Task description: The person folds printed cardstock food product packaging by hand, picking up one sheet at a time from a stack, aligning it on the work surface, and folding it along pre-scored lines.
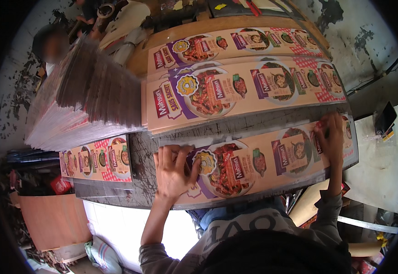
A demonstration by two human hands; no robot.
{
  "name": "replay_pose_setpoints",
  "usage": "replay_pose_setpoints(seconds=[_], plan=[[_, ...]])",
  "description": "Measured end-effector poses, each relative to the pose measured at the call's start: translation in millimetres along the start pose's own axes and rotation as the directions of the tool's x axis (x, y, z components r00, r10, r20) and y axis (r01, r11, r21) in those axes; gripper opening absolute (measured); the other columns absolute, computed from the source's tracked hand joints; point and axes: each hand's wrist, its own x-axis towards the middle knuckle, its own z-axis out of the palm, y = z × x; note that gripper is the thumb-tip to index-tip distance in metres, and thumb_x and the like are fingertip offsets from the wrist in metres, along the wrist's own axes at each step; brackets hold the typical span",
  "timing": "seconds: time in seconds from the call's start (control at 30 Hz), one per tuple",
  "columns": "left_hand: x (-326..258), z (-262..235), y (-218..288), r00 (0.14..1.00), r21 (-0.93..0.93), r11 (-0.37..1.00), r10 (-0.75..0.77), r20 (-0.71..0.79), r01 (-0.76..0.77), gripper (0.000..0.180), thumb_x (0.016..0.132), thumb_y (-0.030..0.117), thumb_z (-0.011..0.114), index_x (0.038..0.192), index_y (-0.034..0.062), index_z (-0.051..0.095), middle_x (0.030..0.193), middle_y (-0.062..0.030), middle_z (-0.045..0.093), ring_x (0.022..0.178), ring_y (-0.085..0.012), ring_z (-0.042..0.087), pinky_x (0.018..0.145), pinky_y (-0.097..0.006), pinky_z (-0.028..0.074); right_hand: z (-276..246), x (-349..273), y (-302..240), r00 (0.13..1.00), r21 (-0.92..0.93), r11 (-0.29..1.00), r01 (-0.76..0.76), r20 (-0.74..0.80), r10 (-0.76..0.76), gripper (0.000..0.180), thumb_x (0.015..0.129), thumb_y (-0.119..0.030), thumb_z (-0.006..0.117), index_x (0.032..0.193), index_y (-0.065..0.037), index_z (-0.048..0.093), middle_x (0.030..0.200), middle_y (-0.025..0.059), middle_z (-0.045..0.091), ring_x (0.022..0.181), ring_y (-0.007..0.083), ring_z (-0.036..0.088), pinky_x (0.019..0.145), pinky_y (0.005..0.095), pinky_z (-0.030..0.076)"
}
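A long peach printed sheet with pictures of food lies on the dark, scratched tabletop, along its near edge. A strip of clear film shows past the sheet's far edge. My left hand rests on the sheet's left end, fingers bent and apart, thumb stretched over the print. At the right end, my right hand has its fingers bent and drawn together on the sheet near its far edge. Just beyond lie overlapping stacks of like printed sheets.
A tall, fanned stack of sheets stands on the left, with another printed sheet before it. Red-handled tool lies at the far edge. Another person is at the far left. A wooden panel stands below left.
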Motion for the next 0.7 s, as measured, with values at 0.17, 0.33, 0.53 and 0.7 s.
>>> replay_pose_setpoints(seconds=[0.17,0.33,0.53,0.7], plan=[[3,-2,3,1.0,-0.009,1.0,-0.024,-0.019,0.024,0.024,0.067,0.014,0.068,0.085,0.0048,0.056,0.084,-0.0089,0.049,0.078,-0.0244,0.047,0.074,-0.038,0.034,-2,2,-5,0.997,0.018,0.997,0.072,-0.008,-0.072,0.033,0.069,-0.015,0.067,0.094,-0.001,0.05,0.098,0.0172,0.048,0.091,0.0361,0.047,0.077,0.0424,0.038],[0,-2,-2,1.0,-0.007,1.0,-0.009,0.004,0.009,0.022,0.071,0.017,0.067,0.086,0.0081,0.054,0.085,-0.0054,0.052,0.08,-0.0224,0.05,0.083,-0.04,0.03,-2,1,-10,0.99,0.011,0.992,0.128,-0.068,-0.127,0.03,0.071,-0.014,0.066,0.093,-0.001,0.05,0.097,0.0164,0.047,0.089,0.0355,0.047,0.077,0.0419,0.038],[-1,3,-5,1.0,-0.006,1.0,0.01,-0.018,-0.011,0.02,0.074,0.015,0.068,0.085,0.0082,0.053,0.084,-0.002,0.054,0.079,-0.0204,0.052,0.087,-0.041,0.028,-3,0,-7,0.996,0.045,0.995,0.084,-0.038,-0.082,0.026,0.073,-0.015,0.065,0.088,-0.001,0.048,0.093,0.0155,0.048,0.084,0.0344,0.046,0.074,0.0409,0.037],[-3,1,-4,1.0,-0.02,1.0,-0.009,-0.009,0.008,0.021,0.075,0.018,0.068,0.084,0.0081,0.052,0.085,-0.0011,0.054,0.079,-0.0198,0.053,0.086,-0.041,0.028,-5,3,-10,0.993,0.029,0.994,0.109,-0.044,-0.108,0.027,0.073,-0.016,0.065,0.086,-0.001,0.047,0.086,0.0143,0.05,0.083,0.0341,0.046,0.073,0.0411,0.036]])
